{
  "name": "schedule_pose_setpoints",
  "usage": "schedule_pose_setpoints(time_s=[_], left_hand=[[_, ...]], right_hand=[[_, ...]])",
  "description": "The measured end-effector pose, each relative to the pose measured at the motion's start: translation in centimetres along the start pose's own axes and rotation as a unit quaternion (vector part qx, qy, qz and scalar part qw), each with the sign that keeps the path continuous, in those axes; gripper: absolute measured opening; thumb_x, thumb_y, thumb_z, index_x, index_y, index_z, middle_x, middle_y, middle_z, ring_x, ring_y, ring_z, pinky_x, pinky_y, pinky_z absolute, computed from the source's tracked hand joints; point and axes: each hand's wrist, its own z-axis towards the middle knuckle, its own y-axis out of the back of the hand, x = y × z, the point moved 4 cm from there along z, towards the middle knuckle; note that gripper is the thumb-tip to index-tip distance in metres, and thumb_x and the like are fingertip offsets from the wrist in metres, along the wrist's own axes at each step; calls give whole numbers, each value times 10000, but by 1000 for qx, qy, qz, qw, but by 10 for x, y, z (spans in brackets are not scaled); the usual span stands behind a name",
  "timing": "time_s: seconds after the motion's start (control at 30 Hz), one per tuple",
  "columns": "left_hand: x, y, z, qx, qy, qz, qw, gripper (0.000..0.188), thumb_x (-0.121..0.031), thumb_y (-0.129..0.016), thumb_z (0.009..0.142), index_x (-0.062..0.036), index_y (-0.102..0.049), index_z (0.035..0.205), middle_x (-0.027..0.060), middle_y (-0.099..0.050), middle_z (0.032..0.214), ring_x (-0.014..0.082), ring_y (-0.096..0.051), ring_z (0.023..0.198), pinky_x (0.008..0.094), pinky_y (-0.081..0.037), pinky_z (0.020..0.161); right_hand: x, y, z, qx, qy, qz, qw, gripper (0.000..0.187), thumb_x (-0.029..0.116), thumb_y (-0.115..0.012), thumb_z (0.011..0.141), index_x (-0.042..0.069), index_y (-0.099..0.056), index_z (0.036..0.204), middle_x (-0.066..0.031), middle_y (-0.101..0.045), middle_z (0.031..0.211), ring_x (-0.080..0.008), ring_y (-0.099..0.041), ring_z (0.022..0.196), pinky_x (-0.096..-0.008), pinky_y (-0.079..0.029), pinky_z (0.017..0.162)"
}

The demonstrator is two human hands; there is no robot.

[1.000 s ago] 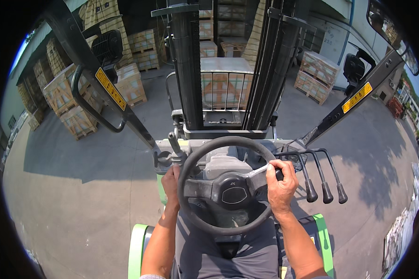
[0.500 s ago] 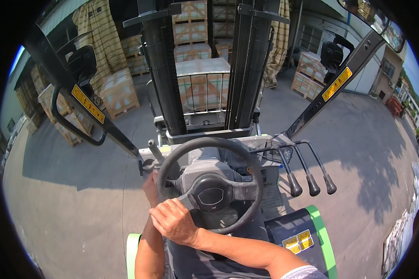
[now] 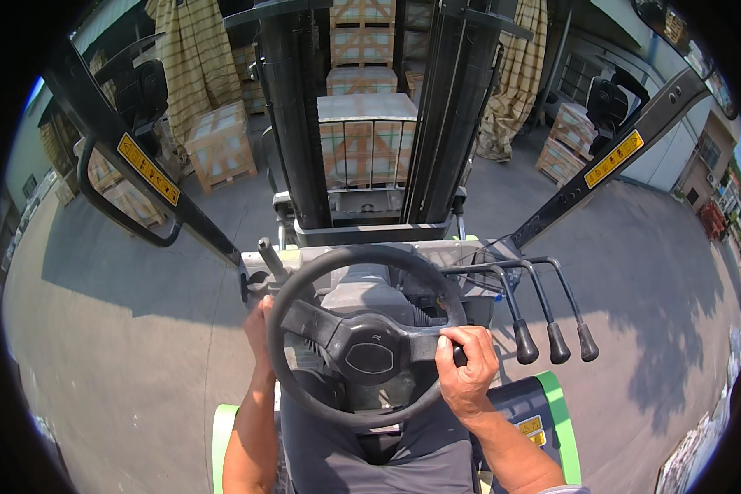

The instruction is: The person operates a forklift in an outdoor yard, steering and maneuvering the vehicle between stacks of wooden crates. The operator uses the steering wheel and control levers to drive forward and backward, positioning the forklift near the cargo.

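A black steering wheel (image 3: 370,417) with a wide centre hub stands before me. My right hand (image 3: 467,366) is closed around a dark knob (image 3: 459,356) at the wheel's right side, the thumb on top. Left of the rim is my left hand (image 3: 258,331), its fingers curled near the dashboard, just below an upright lever (image 3: 272,258). What those fingers hold is hidden. Three black-knobbed levers (image 3: 555,342) rise to the right of the wheel, apart from my right hand.
Beyond the forklift mast (image 3: 295,148), a wooden crate (image 3: 366,152) stands behind the load guard bars. More crates (image 3: 221,148) stand left, others (image 3: 566,142) right. Checked curtains (image 3: 191,62) hang at the doorway. Slanted black posts (image 3: 564,198) flank the dashboard; concrete ground (image 3: 132,354) surrounds the truck.
My right hand has moved from the wheel's lower left to its right side, and the wheel has turned. My left hand stays left of the rim. The crates ahead have shifted slightly in view.
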Motion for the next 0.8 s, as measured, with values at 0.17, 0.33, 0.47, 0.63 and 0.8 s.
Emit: schedule_pose_setpoints(time_s=[0.17, 0.33, 0.47, 0.63, 0.8], left_hand=[[-6, -5, 5, 4, 12, -12, 1000, 438, -319, -492, 1042, 8, -564, 759, 20, -472, 607, 110, -432, 599, 334, -374, 544], [-7, 4, 10, -89, -118, 116, 982, 411, -308, -498, 1042, 15, -611, 815, 91, -563, 625, 168, -498, 586, 366, -419, 575], [25, 5, 30, -6, 20, 37, 999, 423, -336, -510, 1026, 13, -662, 841, 141, -613, 652, 196, -540, 580, 379, -435, 587], [35, 8, 44, 4, 76, -15, 997, 457, -389, -495, 1018, 4, -676, 872, 132, -646, 696, 193, -549, 637, 383, -451, 644], [8, -9, 51, 36, 48, 49, 997, 459, -397, -487, 1024, -4, -680, 883, 158, -651, 712, 224, -567, 634, 395, -458, 639]], right_hand=[[91, -46, -94, 211, 87, 113, 967, 218, 35, -765, 718, 52, -697, 925, -27, -638, 820, -207, -629, 773, -360, -496, 723], [160, -181, 30, 137, 180, 99, 969, 119, 120, -691, 774, 38, -610, 806, -81, -556, 744, -244, -595, 776, -372, -458, 711], [68, -135, 116, 63, 128, 56, 988, 76, 119, -711, 820, 65, -664, 845, -70, -617, 788, -254, -624, 758, -379, -463, 736], [12, -47, 39, 38, 14, -5, 999, 110, 10, -717, 773, 58, -674, 862, -70, -640, 787, -258, -622, 723, -384, -478, 696], [72, -58, -63, 142, 66, 28, 987, 148, 45, -752, 746, 48, -684, 877, -55, -626, 779, -224, -619, 725, -365, -478, 707]])
